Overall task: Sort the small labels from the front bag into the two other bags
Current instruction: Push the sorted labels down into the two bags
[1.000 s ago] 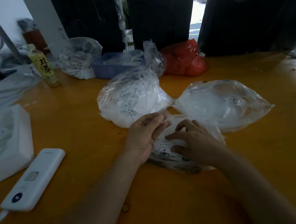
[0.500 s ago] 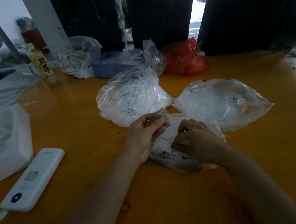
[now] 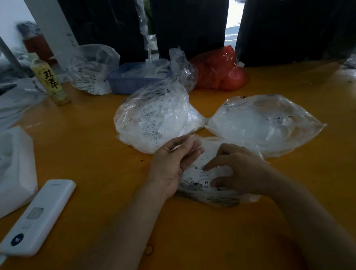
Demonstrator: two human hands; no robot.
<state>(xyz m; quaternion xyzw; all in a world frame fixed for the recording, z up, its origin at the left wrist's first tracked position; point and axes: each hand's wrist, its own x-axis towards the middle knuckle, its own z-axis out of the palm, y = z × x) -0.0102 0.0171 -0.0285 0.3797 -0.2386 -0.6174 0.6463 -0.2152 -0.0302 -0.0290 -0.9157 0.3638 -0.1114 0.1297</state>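
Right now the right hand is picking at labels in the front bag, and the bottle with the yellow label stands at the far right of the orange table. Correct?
Not quite. The head view shows the bottle at the far left of the orange table, not the far right. The right hand is indeed picking at labels in the front bag.

Probably a packing workshop: bagged labels crowd the table.

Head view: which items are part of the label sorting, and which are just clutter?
In the job:
front bag, under both hands
left bag, full of labels
right bag
left hand
right hand, fingers on the front bag

Lying about:
white device
drink bottle
blue tray
red bag
white foam box
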